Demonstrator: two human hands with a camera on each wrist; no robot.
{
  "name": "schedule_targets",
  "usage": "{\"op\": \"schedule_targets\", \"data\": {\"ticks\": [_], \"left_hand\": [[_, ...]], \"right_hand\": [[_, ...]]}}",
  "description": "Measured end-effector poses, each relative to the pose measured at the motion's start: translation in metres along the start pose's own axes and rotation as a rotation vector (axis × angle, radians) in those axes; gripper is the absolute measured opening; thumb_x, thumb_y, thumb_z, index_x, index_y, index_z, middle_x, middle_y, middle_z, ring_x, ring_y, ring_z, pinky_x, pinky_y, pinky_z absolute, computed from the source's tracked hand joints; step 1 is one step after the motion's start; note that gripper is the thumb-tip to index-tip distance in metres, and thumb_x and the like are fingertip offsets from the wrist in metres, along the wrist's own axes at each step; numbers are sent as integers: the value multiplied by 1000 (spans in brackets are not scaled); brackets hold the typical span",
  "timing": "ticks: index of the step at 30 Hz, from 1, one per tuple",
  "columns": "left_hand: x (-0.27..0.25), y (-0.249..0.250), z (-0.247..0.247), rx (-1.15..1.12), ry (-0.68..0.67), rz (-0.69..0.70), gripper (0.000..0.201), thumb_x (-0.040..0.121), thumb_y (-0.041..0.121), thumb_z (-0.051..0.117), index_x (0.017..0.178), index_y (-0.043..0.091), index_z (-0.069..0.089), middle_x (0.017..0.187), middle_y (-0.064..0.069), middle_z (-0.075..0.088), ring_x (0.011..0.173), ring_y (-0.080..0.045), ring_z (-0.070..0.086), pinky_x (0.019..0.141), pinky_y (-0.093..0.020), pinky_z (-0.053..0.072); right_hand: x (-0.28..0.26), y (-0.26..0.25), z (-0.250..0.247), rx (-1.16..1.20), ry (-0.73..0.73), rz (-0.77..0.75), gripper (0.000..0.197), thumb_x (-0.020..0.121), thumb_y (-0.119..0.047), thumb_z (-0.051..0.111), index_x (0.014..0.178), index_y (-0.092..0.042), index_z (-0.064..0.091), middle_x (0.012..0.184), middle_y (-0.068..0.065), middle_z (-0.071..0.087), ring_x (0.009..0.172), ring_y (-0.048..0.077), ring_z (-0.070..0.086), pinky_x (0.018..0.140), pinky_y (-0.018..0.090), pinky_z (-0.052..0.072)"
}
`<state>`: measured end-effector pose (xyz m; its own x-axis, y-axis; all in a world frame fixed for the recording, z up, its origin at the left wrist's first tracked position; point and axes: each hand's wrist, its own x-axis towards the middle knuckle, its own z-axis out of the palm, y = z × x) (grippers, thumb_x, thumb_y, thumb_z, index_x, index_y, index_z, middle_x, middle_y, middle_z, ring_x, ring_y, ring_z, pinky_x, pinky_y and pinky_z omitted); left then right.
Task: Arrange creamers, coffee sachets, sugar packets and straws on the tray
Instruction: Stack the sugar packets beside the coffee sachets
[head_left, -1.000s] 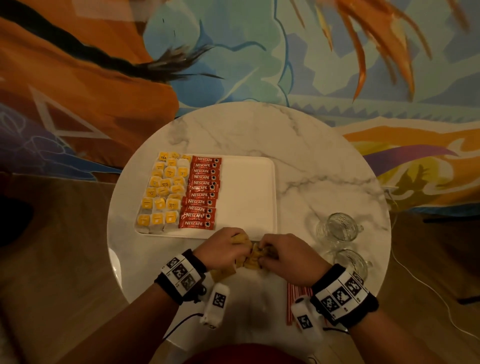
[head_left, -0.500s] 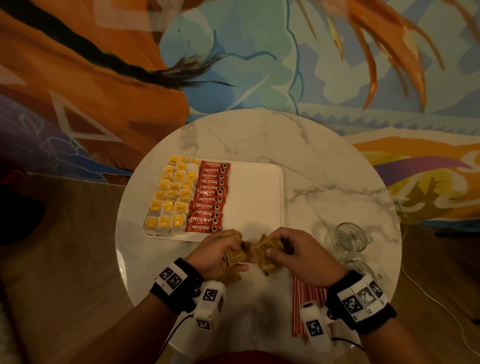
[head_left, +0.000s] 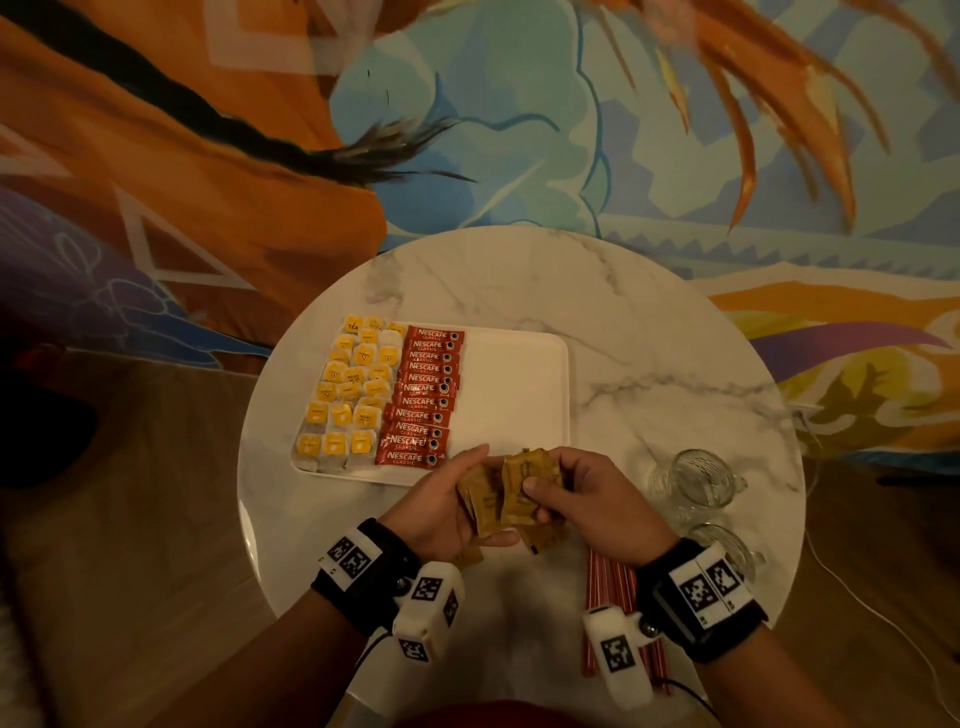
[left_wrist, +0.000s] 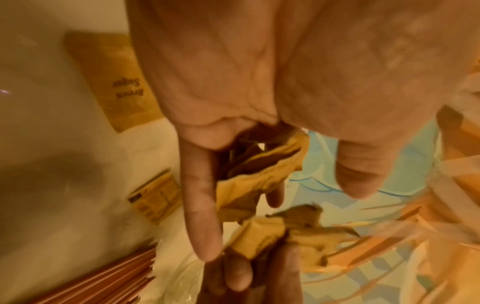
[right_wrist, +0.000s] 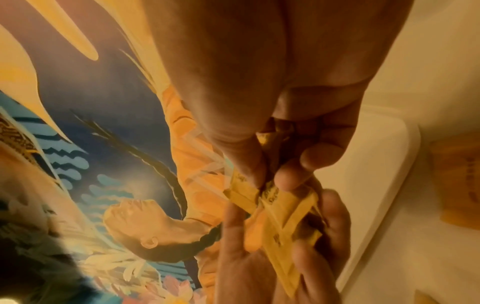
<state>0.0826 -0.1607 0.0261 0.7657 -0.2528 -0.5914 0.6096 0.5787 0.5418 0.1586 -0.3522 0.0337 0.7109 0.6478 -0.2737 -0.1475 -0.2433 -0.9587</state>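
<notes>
Both hands hold a bunch of brown sugar packets (head_left: 511, 491) just above the near edge of the white tray (head_left: 519, 395). My left hand (head_left: 447, 499) cups some packets (left_wrist: 259, 174) from below; my right hand (head_left: 582, 493) pinches others (right_wrist: 275, 203) between thumb and fingers. On the tray's left side lie rows of yellow-lidded creamers (head_left: 345, 400) and a column of red Nescafe sachets (head_left: 423, 397). Red straws (head_left: 610, 587) lie on the table under my right wrist. Loose sugar packets (left_wrist: 111, 80) rest on the table beneath my hands.
The round marble table (head_left: 649, 338) stands before a painted wall. Two glass mugs (head_left: 693, 478) sit at the right, near my right hand. The tray's right half (head_left: 524, 364) is bare. A cable (head_left: 878, 613) runs off the table's right side.
Both hands have lifted the sugar packets off the table and fanned them out between them, a little higher and nearer the tray's edge.
</notes>
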Motion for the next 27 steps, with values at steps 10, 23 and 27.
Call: {"op": "schedule_targets", "data": {"ticks": [10,23,27], "left_hand": [[2,-1,5,71,132,189,25,97,22,62,120,12,69,107,-16,70,86,-22,70,65,-33,57],[0,6,7,51,184,224,15,97,19,61,109,13,70,91,-12,71,71,-20,67,55,-28,51],[0,7,7,74,176,217,16,97,20,61,109,13,69,91,-11,72,71,-20,68,55,-28,50]], "right_hand": [[7,0,7,-162,61,-98,22,83,-22,80,103,-23,72,95,0,76,88,16,73,85,41,60],[11,-4,2,258,226,-58,24,91,-2,69,113,-10,62,103,15,73,93,30,73,77,37,58],[13,-6,3,240,214,-80,16,92,1,66,106,-6,66,95,9,73,86,24,71,73,34,57]]}}
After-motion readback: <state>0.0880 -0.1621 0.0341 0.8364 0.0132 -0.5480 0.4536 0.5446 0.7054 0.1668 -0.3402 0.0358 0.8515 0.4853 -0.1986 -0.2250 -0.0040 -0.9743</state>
